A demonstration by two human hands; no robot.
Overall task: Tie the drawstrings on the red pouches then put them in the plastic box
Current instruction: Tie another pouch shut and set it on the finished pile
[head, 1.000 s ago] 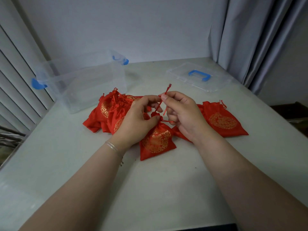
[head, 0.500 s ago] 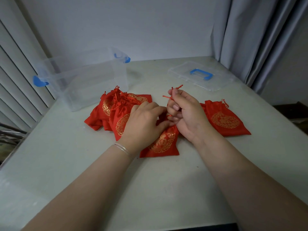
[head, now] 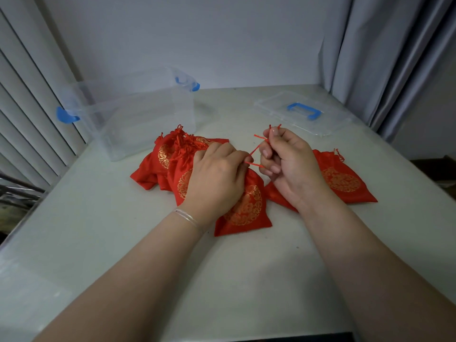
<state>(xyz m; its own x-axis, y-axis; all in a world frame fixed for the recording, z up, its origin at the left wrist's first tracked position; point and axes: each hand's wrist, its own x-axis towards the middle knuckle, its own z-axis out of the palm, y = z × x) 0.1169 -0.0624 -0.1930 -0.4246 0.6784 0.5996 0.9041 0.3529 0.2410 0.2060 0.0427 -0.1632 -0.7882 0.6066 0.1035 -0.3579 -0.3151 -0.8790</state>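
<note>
Head view: left hand (head: 217,176) pins the pouch (head: 244,206) neck, right hand (head: 288,161) pinches the drawstrings (head: 254,150) (pull evenly, keeping the neck held).

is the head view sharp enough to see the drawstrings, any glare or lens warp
Head view: light is soft and dim with a bluish cast, and shadows on the table are faint. The red drawstrings between the left hand and right hand read as thin but clear lines. The clear plastic box looks hazy, without hard glare. Wide-angle warp tilts the curtain and blinds.
</note>
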